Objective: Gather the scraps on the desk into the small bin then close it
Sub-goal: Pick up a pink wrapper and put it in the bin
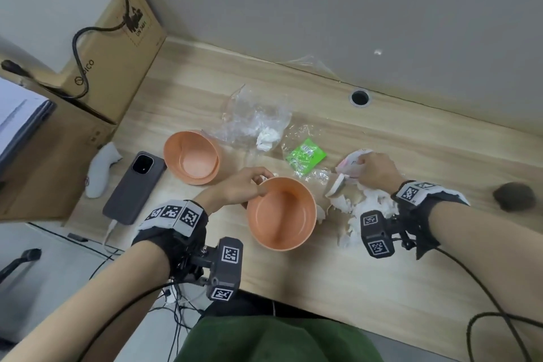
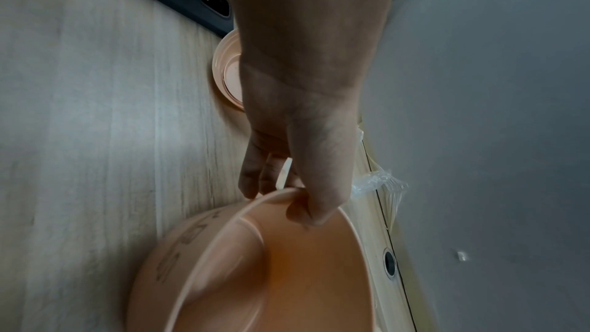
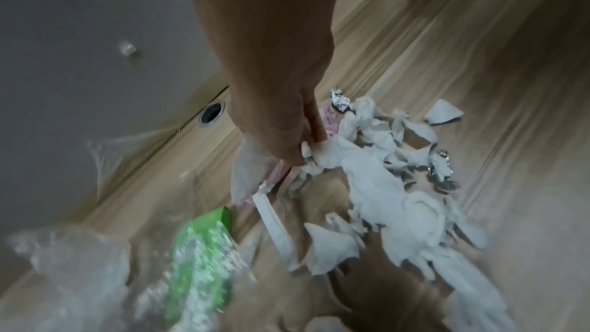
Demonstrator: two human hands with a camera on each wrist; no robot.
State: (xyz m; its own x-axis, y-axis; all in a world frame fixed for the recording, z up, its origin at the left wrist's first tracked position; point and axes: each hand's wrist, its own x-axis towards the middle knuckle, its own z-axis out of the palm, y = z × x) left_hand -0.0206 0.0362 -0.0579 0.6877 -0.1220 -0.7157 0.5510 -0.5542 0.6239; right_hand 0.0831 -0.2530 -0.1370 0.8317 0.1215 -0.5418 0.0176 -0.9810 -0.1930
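left hand [image 1: 235,185] grips bin [image 1: 281,213] rim, bin empty. paper scraps [image 1: 357,209] just right of bin; right hand [image 1: 377,169] nearer, fingers curled on scraps' far edge.

desk [image 1: 382,273]: pale wood-grain top, matt, looks laminate
small bin [image 1: 282,214]: peach plastic, smooth, soft sheen inside; darker printed marks on outer wall (left wrist view)
lid [image 1: 191,157]: same peach plastic, smooth
paper scraps [image 1: 361,209]: white tissue-like paper, torn, crumpled, matt
foil bits [image 3: 340,101]: crinkled silver, shiny
clear bag [image 1: 252,120]: thin transparent plastic film, wrinkled, glossy
green packet [image 1: 305,154]: bright green print under clear glossy wrap
pink-white wrapper [image 1: 351,166] under right hand: material unclear, blurred
phone [image 1: 135,186]: dark grey matt case, glossy camera lens
box [image 1: 117,47]: brown cardboard, matt
cable hole [image 1: 360,97]: metal-looking ring
back panel [image 1: 352,9]: grey, matt, smooth
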